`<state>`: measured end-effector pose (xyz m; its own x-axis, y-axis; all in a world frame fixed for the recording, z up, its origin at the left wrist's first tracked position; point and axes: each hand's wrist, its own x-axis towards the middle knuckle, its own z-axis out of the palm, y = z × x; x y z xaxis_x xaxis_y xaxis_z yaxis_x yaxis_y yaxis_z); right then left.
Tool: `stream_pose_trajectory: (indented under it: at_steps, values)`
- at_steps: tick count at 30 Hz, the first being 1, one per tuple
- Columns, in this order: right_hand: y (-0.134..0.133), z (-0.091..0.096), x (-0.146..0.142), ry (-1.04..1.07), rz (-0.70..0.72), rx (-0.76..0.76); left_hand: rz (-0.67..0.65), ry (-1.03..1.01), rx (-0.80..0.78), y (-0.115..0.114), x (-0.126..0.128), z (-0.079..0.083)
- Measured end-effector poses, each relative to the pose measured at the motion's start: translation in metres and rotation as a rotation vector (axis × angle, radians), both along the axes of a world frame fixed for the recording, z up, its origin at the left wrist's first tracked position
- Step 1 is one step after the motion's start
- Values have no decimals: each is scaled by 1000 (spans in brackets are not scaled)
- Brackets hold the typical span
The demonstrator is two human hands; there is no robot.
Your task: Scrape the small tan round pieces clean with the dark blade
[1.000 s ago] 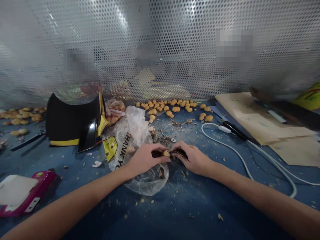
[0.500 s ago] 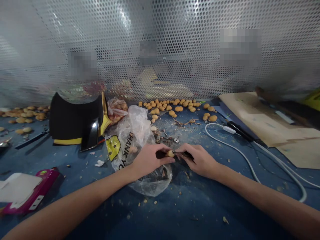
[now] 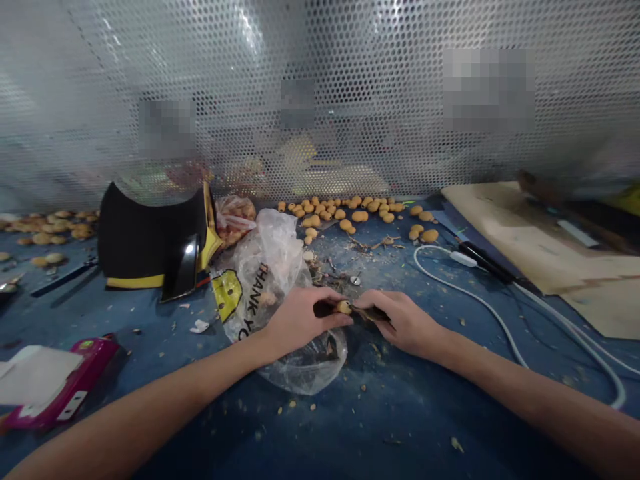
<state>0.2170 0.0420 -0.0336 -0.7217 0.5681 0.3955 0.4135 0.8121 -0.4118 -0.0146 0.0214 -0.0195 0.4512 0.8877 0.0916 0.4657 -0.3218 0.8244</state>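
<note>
My left hand [image 3: 295,320] is closed around a small tan nut-like piece [image 3: 343,307], pinching it at the fingertips above a clear plastic bag [image 3: 265,280] printed with "THANK YOU". My right hand [image 3: 400,321] is closed on a thin dark tool [image 3: 369,312] whose tip touches the piece. Both hands rest low over the blue tabletop [image 3: 350,413], which is strewn with shavings and crumbs.
Several tan pieces [image 3: 345,212] lie in a row near a perforated metal screen [image 3: 320,100]; more [image 3: 45,230] lie far left. A black and yellow object [image 3: 150,243] stands left, a pink box [image 3: 65,383] lower left, a white cable [image 3: 500,320] and cardboard [image 3: 540,253] right.
Both hands stay together on the piece with only slight shifts; the view has drifted a little, so everything sits slightly to the right and lower.
</note>
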Motion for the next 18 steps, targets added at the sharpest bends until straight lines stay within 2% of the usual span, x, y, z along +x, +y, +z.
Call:
stream_pose_trajectory:
  at_steps: [18]
  values:
    - [-1,0,-3,-2,10,3,-16,-30,-30,1,-1,-1]
